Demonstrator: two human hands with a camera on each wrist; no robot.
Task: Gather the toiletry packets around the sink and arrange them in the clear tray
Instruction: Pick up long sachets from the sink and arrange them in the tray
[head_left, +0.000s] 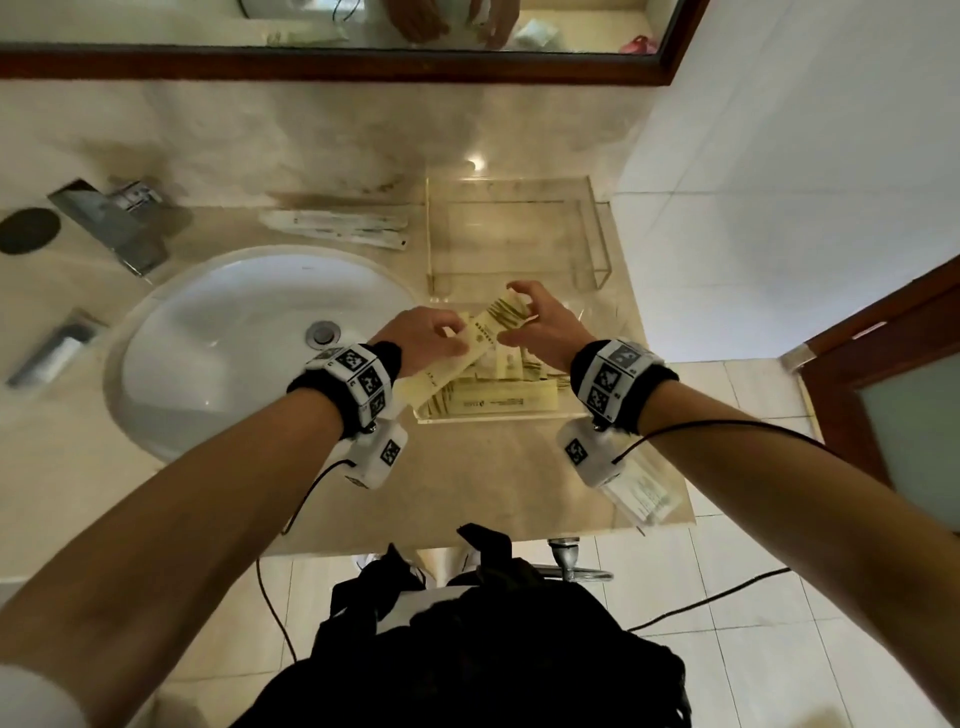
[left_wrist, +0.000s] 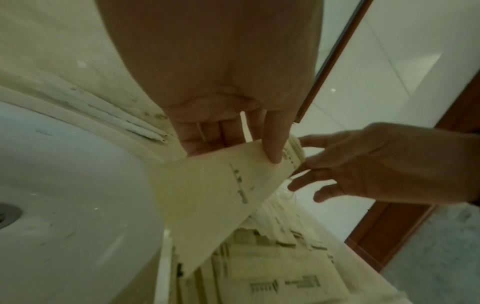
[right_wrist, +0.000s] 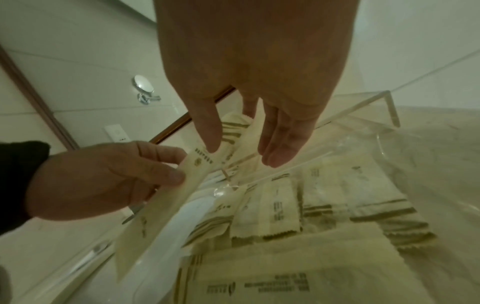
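Observation:
Over the clear tray (head_left: 493, 419), both hands hold one long cream packet (head_left: 485, 330) slantwise. My left hand (head_left: 454, 338) grips its middle, thumb on top (left_wrist: 272, 152) and fingers underneath. My right hand (head_left: 511, 312) pinches the striped far end, with its thumb (right_wrist: 210, 142) on the packet (right_wrist: 145, 236). The tray lies right of the sink (head_left: 234, 338) and holds several cream packets (right_wrist: 311, 216) lying flat. The same held packet (left_wrist: 207, 195) fills the middle of the left wrist view.
Two long white packets (head_left: 337, 228) lie at the back of the counter beside a tall clear acrylic stand (head_left: 519, 234). Another packet (head_left: 644, 493) lies at the counter's front right corner. The faucet (head_left: 114, 223) stands at the far left, and the wall is close on the right.

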